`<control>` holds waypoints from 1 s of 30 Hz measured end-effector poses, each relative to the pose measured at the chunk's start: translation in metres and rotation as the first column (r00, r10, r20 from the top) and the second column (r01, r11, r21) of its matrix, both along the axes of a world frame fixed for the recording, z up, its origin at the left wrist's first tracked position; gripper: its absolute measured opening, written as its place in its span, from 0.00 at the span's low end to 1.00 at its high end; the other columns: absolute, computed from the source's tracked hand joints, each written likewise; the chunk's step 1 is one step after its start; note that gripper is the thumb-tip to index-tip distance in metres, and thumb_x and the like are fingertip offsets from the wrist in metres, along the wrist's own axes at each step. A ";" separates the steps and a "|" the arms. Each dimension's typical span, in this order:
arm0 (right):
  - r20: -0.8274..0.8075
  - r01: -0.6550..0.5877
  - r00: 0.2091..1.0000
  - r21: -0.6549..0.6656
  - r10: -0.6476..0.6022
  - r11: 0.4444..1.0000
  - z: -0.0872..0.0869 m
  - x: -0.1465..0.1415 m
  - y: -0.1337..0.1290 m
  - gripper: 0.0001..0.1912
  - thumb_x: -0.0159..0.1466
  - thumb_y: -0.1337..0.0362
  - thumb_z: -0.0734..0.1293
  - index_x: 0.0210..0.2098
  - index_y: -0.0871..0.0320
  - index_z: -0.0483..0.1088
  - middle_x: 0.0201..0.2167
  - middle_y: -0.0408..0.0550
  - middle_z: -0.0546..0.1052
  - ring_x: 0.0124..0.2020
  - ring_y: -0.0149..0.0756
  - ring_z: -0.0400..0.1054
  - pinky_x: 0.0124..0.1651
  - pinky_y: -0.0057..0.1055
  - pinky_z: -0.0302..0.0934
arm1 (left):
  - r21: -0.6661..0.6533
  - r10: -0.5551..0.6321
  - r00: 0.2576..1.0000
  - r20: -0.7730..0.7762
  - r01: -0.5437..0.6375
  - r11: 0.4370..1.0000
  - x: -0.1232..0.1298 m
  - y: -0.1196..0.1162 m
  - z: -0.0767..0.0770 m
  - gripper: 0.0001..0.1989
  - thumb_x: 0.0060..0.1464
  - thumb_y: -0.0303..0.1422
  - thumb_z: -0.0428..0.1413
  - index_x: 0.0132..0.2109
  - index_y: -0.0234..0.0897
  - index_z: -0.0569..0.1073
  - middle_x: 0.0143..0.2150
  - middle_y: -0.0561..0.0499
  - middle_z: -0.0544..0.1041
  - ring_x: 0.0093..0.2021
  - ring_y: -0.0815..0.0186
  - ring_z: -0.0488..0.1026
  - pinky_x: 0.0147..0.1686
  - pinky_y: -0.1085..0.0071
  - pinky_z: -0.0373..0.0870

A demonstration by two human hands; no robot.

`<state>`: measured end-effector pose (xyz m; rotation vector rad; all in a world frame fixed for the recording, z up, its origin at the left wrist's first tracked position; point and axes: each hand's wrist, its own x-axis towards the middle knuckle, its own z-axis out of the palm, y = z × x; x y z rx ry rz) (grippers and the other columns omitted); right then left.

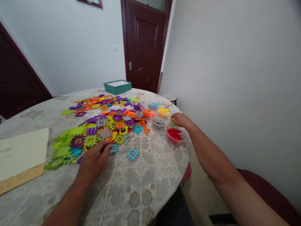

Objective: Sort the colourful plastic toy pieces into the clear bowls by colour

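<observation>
Interlocking plastic pieces [104,133] in green, purple, orange, grey and blue lie in a wide heap. My left hand [95,157] rests at the heap's near edge, thumb apart from its curled fingers. A light blue square piece [114,148] is just by those fingertips, and another blue piece [132,153] lies alone to the right. My right hand [180,120] reaches to the table's right edge, fingers pressed together over a clear bowl with green pieces [173,124]. What those fingers hold, if anything, is hidden. Nearer me stands a clear bowl of red pieces [174,135].
More clear bowls hold grey pieces [159,121], yellow pieces [163,111], orange pieces [148,112] and blue pieces [154,105]. A green box [118,87] stands at the back. A pale board [23,153] lies at left on the patterned tablecloth [131,185].
</observation>
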<state>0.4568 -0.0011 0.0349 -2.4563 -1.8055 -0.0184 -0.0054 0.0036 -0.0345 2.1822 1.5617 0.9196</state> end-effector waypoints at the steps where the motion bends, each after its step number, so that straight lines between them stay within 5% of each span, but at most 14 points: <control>1: 0.018 0.014 1.000 0.020 -0.014 1.000 0.003 -0.007 -0.005 0.18 0.69 0.63 0.63 0.53 0.60 0.79 0.52 0.59 0.81 0.52 0.44 0.76 0.52 0.31 0.65 | -0.001 0.003 1.000 0.021 -0.003 1.000 0.000 -0.001 0.001 0.19 0.62 0.45 0.52 0.49 0.41 0.81 0.46 0.47 0.85 0.44 0.56 0.81 0.47 0.65 0.73; 4: 0.040 -0.013 0.999 0.239 0.003 0.971 0.013 -0.042 -0.018 0.20 0.70 0.60 0.62 0.57 0.60 0.76 0.51 0.59 0.81 0.51 0.45 0.76 0.54 0.35 0.65 | -0.053 0.042 0.995 0.093 -0.037 0.998 0.001 -0.001 0.003 0.18 0.62 0.43 0.51 0.49 0.40 0.81 0.46 0.47 0.85 0.43 0.58 0.81 0.47 0.65 0.73; 6: -0.045 -0.201 0.972 0.339 0.229 0.919 0.016 -0.077 -0.025 0.19 0.72 0.60 0.60 0.55 0.57 0.77 0.51 0.55 0.82 0.49 0.42 0.76 0.54 0.34 0.65 | -0.074 0.094 0.986 0.137 -0.084 0.994 0.000 0.001 0.003 0.18 0.62 0.42 0.52 0.49 0.40 0.81 0.44 0.48 0.85 0.42 0.58 0.81 0.46 0.66 0.72; 10: -0.177 -0.505 0.820 0.226 0.545 0.833 0.000 -0.154 -0.021 0.16 0.72 0.63 0.61 0.53 0.55 0.77 0.49 0.51 0.83 0.48 0.40 0.76 0.53 0.33 0.66 | -0.106 0.119 0.976 0.183 -0.101 0.989 -0.002 0.005 0.001 0.17 0.62 0.41 0.52 0.50 0.40 0.81 0.43 0.48 0.85 0.42 0.58 0.80 0.45 0.66 0.72; 15: -0.158 -0.510 0.833 0.152 0.530 0.847 -0.050 -0.215 0.017 0.26 0.69 0.69 0.62 0.65 0.53 0.69 0.60 0.53 0.77 0.58 0.43 0.72 0.60 0.36 0.63 | -0.134 0.100 0.969 0.227 -0.071 0.989 0.000 0.004 -0.002 0.16 0.62 0.40 0.52 0.49 0.39 0.80 0.43 0.49 0.84 0.42 0.59 0.80 0.45 0.66 0.72; 22: -0.115 -0.496 0.841 0.228 0.529 0.838 -0.091 -0.234 0.038 0.19 0.71 0.66 0.61 0.59 0.50 0.74 0.55 0.52 0.78 0.55 0.43 0.73 0.55 0.35 0.66 | -0.121 0.068 0.962 0.263 -0.037 0.992 0.004 -0.001 -0.001 0.13 0.62 0.37 0.54 0.47 0.39 0.80 0.43 0.48 0.84 0.42 0.60 0.79 0.46 0.65 0.73; 30: -0.336 -0.479 0.676 0.476 0.656 0.738 -0.089 -0.231 0.018 0.16 0.74 0.62 0.57 0.56 0.55 0.71 0.45 0.49 0.81 0.45 0.39 0.75 0.52 0.32 0.66 | -0.161 0.047 0.940 0.337 0.009 0.987 0.005 -0.001 -0.004 0.18 0.62 0.34 0.56 0.58 0.39 0.76 0.51 0.45 0.82 0.43 0.61 0.80 0.48 0.64 0.75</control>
